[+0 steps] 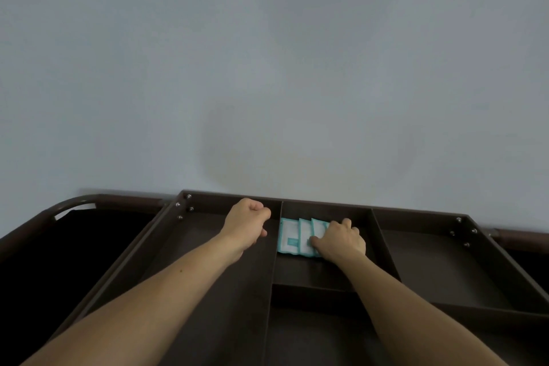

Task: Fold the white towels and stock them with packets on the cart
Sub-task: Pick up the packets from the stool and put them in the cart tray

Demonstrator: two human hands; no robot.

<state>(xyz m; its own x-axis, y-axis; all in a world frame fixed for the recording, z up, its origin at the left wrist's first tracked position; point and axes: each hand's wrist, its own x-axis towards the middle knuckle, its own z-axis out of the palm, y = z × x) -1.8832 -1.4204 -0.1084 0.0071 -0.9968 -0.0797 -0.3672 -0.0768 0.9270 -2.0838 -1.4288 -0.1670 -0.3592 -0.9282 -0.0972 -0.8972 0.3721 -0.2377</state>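
Several white packets with teal edges lie overlapping in a row in the far middle compartment of the dark brown cart top. My right hand rests on the right end of the row, fingers curled over the packets and thumb pressing one. My left hand hovers over the left compartment beside the divider, fingers curled into a loose fist with nothing visible in it. No towels are in view.
The cart top is split by dividers into a left compartment, a right compartment and nearer ones. A curved brown handle and a dark bag sit at the left. A plain grey wall stands right behind the cart.
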